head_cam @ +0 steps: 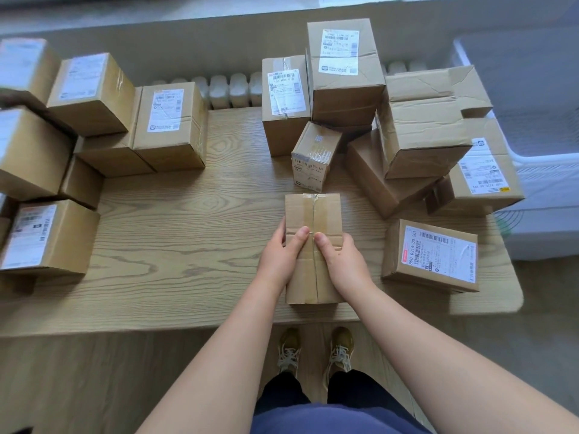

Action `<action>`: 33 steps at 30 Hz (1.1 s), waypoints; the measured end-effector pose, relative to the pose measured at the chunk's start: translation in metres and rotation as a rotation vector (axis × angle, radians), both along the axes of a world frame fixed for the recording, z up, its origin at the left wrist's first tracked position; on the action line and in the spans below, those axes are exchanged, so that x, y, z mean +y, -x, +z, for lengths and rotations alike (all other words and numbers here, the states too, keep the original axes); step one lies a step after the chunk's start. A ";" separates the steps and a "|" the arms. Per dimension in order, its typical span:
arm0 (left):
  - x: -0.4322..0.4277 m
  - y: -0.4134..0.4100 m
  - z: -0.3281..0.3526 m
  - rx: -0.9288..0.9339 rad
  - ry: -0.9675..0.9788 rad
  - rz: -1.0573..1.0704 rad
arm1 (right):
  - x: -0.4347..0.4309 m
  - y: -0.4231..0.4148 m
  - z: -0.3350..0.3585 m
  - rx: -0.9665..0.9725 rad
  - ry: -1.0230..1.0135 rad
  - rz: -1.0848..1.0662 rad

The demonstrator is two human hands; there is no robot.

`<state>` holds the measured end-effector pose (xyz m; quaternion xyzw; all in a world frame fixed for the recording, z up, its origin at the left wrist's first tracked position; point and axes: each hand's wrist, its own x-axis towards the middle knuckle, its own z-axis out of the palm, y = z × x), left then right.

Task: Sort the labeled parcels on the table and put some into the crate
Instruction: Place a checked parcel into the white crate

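Cardboard parcel point(312, 245) at the near table point(188, 245) edge, taped seam up and no label showing, is gripped by our left hand point(279, 256) and right hand point(341, 261); we judge label-checking underway, so next we turn it before choosing the crate point(532, 170).

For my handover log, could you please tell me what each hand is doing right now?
Left hand: grips the taped parcel on its left side, thumb on top.
Right hand: grips the same parcel on its right side, thumb on top.
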<state>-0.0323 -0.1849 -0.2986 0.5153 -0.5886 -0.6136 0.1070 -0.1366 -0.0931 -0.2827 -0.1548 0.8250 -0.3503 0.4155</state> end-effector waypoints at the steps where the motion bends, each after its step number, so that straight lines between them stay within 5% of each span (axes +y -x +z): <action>1: -0.001 -0.001 -0.001 -0.008 0.009 -0.003 | -0.001 -0.001 -0.001 0.013 0.000 -0.004; 14: -0.002 -0.001 0.001 -0.013 -0.019 0.002 | 0.001 -0.002 -0.001 0.079 -0.019 0.012; 22: -0.012 -0.001 0.018 -0.059 -0.214 -0.083 | 0.000 0.010 0.014 -0.029 -0.057 0.028; 33: -0.015 0.016 0.075 0.200 -0.279 0.167 | -0.013 0.034 0.063 -0.112 0.170 -0.170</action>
